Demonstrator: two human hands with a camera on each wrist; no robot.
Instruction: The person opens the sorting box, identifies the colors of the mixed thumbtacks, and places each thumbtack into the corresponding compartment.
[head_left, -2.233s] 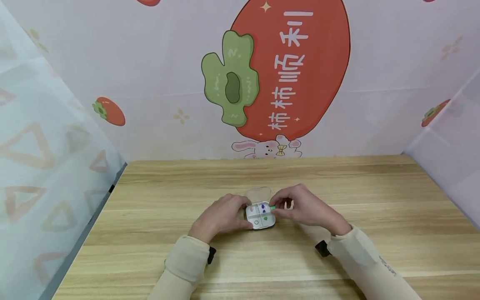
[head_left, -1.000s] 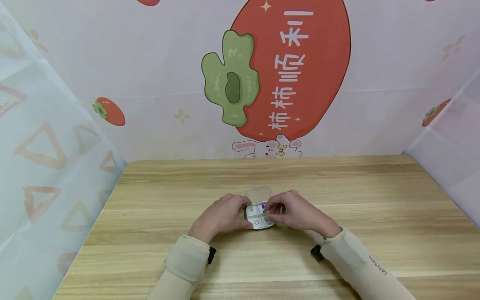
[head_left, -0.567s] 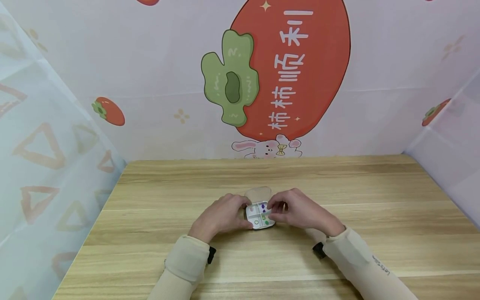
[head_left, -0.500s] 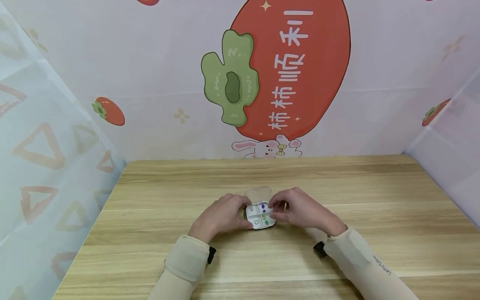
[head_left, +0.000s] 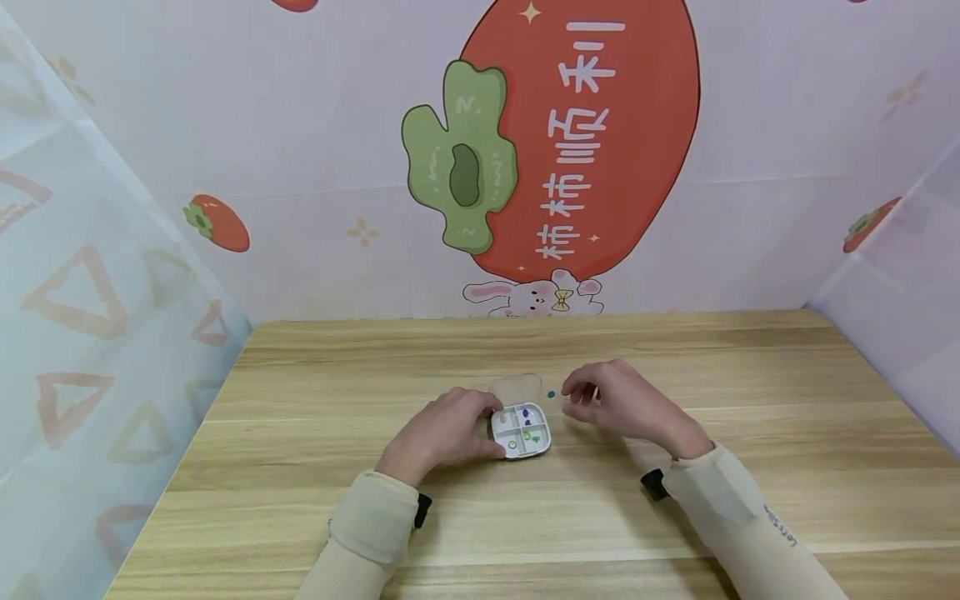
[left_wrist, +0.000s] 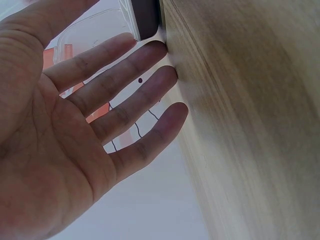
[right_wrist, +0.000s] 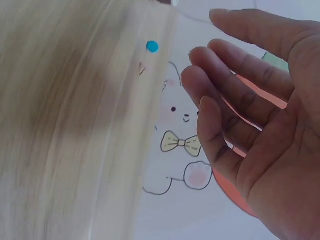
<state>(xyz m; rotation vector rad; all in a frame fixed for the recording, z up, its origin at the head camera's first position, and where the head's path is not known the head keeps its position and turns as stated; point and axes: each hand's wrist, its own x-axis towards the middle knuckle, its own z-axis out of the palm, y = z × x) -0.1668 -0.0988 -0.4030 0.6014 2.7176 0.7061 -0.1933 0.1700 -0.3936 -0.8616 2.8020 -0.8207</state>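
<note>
A white pill box (head_left: 521,455) with four compartments lies on the table, its clear lid (head_left: 515,388) folded back. My left hand (head_left: 448,427) holds the box's left side between thumb and index finger; in the left wrist view the other fingers are spread beside it. Purple pieces (head_left: 527,416) sit in the back right compartment, green pieces (head_left: 536,439) in the front right. Pink shows back left, a small green ring front left. To the right, my right hand (head_left: 622,398) hovers with loosely bent fingers, nothing between them. Near its fingertips lies a small round blue piece (right_wrist: 152,46).
The wooden table (head_left: 480,525) runs back to a printed cloth backdrop (head_left: 330,267) with a persimmon and a rabbit. White cloth also hangs at the left and right sides. A dark wrist camera (head_left: 655,484) sits under the right sleeve.
My right hand put a green piece into the front right compartment, then drew back right and away from the box. The blue piece now shows beside it. My left hand stayed still.
</note>
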